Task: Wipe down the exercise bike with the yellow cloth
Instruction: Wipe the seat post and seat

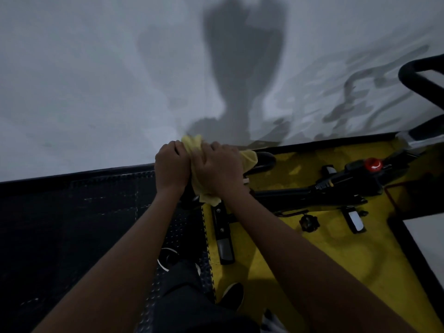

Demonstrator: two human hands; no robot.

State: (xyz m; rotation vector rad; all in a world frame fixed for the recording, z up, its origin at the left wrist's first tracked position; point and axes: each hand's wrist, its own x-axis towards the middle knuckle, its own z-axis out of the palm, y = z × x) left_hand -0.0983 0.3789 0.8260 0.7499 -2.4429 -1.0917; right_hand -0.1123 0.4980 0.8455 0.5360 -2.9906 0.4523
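A black exercise bike (pixel 336 186) stands on a yellow floor mat, seen from above, with a red knob (pixel 373 163) on its frame. Its saddle (pixel 263 161) shows only at the front tip, under my hands. The yellow cloth (pixel 193 143) is draped over the saddle. My left hand (pixel 171 164) grips the cloth's left side with curled fingers. My right hand (pixel 219 170) lies on top of the cloth, fingers curved over it and pressing it onto the saddle. Most of the cloth is hidden beneath both hands.
A white wall (pixel 96 80) rises straight ahead, with my shadow on it. Black studded floor tiles (pixel 72 224) lie on the left, the yellow mat (pixel 300 260) on the right. The bike's handlebar (pixel 418 78) is at the far right. My shoes (pixel 231 296) are below.
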